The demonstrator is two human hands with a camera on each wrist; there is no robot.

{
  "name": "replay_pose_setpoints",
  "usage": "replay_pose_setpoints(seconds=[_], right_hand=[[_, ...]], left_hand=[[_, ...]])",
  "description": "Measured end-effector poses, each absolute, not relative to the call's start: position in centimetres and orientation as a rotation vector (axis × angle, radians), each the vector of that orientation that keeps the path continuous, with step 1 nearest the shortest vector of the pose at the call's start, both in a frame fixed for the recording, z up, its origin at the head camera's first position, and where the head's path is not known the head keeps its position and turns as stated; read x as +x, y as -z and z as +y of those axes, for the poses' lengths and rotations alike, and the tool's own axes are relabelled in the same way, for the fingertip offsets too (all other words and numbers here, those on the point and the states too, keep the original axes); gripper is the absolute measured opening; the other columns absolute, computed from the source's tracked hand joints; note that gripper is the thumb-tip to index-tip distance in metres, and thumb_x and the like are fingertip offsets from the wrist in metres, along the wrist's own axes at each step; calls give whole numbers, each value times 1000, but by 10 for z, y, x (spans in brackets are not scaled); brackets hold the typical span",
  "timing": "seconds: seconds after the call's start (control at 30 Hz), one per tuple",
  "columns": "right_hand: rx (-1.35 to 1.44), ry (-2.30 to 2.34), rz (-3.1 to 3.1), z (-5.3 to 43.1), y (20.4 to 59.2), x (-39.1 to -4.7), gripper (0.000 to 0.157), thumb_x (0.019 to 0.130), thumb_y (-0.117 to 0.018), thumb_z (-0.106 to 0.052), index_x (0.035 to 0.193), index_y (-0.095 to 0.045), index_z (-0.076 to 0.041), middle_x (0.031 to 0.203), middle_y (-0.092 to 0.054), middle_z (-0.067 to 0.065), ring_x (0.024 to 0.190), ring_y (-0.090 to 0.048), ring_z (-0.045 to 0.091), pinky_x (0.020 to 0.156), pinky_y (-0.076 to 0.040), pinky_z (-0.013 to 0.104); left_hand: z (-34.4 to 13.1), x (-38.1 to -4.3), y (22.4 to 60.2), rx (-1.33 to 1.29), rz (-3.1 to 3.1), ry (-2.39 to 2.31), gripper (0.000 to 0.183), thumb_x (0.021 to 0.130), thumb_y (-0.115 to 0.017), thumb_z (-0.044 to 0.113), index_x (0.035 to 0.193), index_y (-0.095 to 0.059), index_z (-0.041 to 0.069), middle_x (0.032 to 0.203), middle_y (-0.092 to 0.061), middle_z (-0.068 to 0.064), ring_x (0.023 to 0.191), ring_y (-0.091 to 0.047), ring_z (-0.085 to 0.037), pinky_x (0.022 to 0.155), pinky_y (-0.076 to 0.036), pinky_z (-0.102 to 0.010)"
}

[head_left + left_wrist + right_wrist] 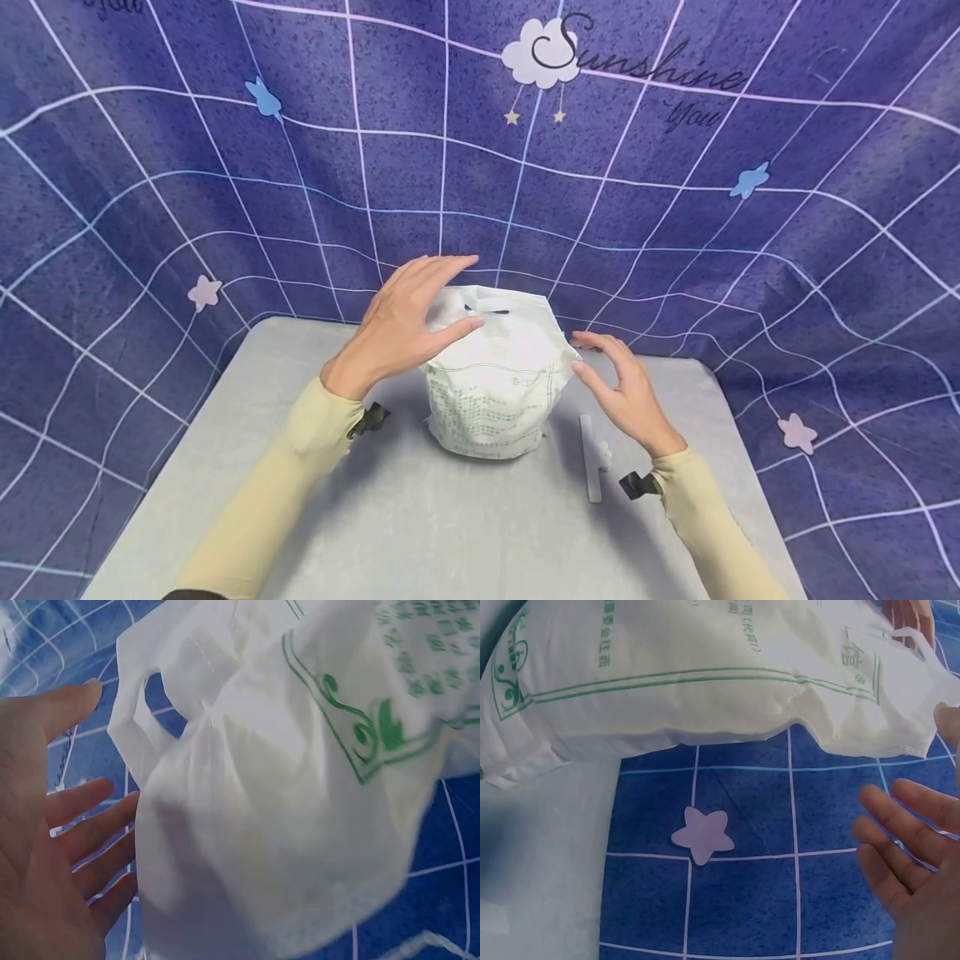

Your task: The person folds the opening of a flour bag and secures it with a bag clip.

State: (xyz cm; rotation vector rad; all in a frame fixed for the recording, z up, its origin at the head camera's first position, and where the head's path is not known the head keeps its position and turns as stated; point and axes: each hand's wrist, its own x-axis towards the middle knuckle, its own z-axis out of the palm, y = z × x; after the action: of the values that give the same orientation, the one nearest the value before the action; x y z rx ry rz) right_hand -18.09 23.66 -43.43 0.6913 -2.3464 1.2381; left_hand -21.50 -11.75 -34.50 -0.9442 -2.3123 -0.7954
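Observation:
A white non-woven bag with green print and a cut-out handle stands full on the table. My left hand is spread at its upper left, thumb and fingers apart, overlapping the bag's top edge in the head view. The left wrist view shows those fingers beside the bag's side, below the handle loop. At the upper right corner, my right hand has its thumb close to the bag's edge and its other fingers loosely extended. Neither hand grips anything. The bag's contents are hidden.
A white strip with a small cloud-shaped piece lies on the grey table, between the bag and my right forearm. A blue-purple gridded cloth with stars rises behind the table and along both sides.

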Motion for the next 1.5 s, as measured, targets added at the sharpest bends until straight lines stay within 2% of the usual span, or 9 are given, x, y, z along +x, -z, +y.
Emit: replay_pose_setpoints(seconds=[0.17,0.27,0.4,0.57,0.73,0.97,1.23,1.37,1.5], right_hand=[[683,-1229,-2349,236,435,-182,44,98,-77,-6,141,-69,-12,127,-73,4,116,-63,27,106,-46,28],[676,-1221,-2348,235,434,-182,42,97,-79,-7,138,-71,-13,121,-73,2,113,-65,23,105,-45,23],[686,-1222,-2320,233,434,-184,42,94,-83,-5,134,-73,-12,117,-74,2,108,-68,21,101,-48,24],[688,-1224,-2303,231,435,-186,40,92,-85,-5,130,-75,-12,116,-75,2,104,-69,19,97,-50,25],[684,-1213,-2317,230,433,-186,38,93,-85,-8,129,-76,-13,114,-75,0,102,-68,14,94,-52,25],[702,-1213,-2289,227,432,-190,38,90,-86,-3,126,-77,-9,112,-76,3,95,-70,15,89,-56,23],[662,-1214,-2289,219,428,-186,40,86,-86,6,123,-75,-1,106,-77,11,90,-71,21,85,-59,32],[674,-1235,-2282,213,415,-178,37,87,-83,9,122,-73,4,104,-77,16,88,-72,23,82,-60,37],[703,-1219,-2268,209,403,-172,37,87,-82,9,122,-73,4,101,-77,14,85,-72,23,81,-60,34]], left_hand=[[-103,-217,338,-994,-2328,787,71,98,-74,53,158,-54,21,153,-61,2,144,-51,-22,130,-28,-43],[-95,-220,335,-1045,-2324,776,69,99,-75,51,158,-55,21,151,-63,1,142,-54,-21,128,-31,-42],[-85,-223,331,-1089,-2334,752,69,99,-75,49,159,-53,21,151,-63,1,138,-57,-20,125,-36,-40],[-73,-224,326,-1111,-2363,708,69,101,-73,50,160,-53,22,154,-61,0,141,-55,-22,123,-39,-40],[-63,-225,320,-1136,-2405,643,67,102,-71,50,160,-52,22,154,-61,0,140,-56,-22,123,-39,-38],[-54,-227,315,-1169,-2491,561,66,102,-70,48,160,-52,22,157,-58,-1,143,-55,-21,124,-38,-38],[-50,-224,313,-1134,-2619,535,60,103,-67,51,157,-57,25,153,-62,1,137,-60,-22,106,-55,-44],[-48,-223,313,-1136,-2625,513,58,104,-67,50,155,-59,24,150,-64,1,131,-64,-22,97,-59,-43],[-47,-223,312,-1140,-2609,505,54,104,-69,46,153,-62,24,148,-66,1,126,-67,-21,86,-61,-40]])
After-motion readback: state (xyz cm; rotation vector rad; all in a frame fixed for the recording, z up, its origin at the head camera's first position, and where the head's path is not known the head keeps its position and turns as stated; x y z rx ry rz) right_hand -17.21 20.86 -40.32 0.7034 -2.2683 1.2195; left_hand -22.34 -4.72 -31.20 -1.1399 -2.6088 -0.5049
